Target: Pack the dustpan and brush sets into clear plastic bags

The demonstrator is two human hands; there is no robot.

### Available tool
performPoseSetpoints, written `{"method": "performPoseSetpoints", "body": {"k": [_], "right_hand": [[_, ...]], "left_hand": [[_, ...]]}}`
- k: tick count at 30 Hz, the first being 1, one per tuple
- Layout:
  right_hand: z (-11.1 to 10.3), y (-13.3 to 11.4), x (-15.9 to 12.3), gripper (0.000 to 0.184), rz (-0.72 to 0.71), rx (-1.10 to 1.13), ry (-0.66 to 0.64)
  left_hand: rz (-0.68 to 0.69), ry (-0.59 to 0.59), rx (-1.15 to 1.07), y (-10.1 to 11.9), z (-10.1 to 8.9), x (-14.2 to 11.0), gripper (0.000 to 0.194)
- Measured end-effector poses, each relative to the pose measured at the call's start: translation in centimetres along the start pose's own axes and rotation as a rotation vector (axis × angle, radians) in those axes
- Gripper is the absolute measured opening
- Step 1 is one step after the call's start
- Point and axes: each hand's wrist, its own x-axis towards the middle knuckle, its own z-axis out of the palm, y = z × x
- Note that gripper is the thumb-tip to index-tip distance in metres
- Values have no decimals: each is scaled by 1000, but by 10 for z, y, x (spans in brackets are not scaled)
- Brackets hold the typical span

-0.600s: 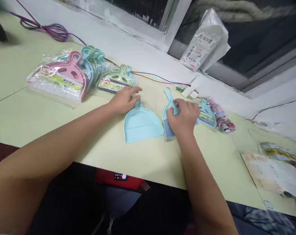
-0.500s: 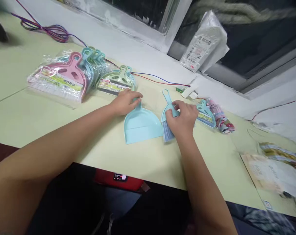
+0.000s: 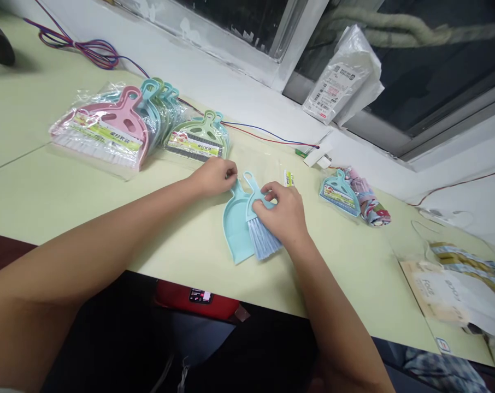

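Pinches top of light-blue dustpan (image 3: 234,224) handle between thumb and curled fingers of left hand (image 3: 215,177). Grips light-blue brush (image 3: 253,204) in right hand (image 3: 286,213), thumb on front of brush head, bristles toward near edge of table (image 3: 182,245). Sets brush over right part of dustpan, both nearer near edge than far. Along far edge, to left: wrapped pink set (image 3: 120,114), wrapped green set (image 3: 204,125); to right: wrapped blue set (image 3: 340,188) beside patterned bundle (image 3: 368,199).

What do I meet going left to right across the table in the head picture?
Wrapped pink plastic dustpan, wrapped green plastic dustpan, loose light-blue plastic dustpan, light-blue plastic brush, wrapped light-blue dustpan, pink patterned bundle, beige and white printed packaging.
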Motion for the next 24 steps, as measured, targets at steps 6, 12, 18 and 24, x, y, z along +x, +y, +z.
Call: {"method": "performPoseSetpoints", "body": {"k": [6,12,18,24], "right_hand": [[13,-2,-3,18,-20,4,-82],[18,-3,-5,19,-31,8,-153],[23,-4,-6,21,-16,39,-184],[28,-3,-7,23,-20,66,-202]], "left_hand": [[-310,-162,-467,6,6,0,18],[-603,-254,-886,12,4,3,30],[-533,-402,-846,19,-2,-4,28],[-537,-357,-849,26,-2,-5,17]]}}
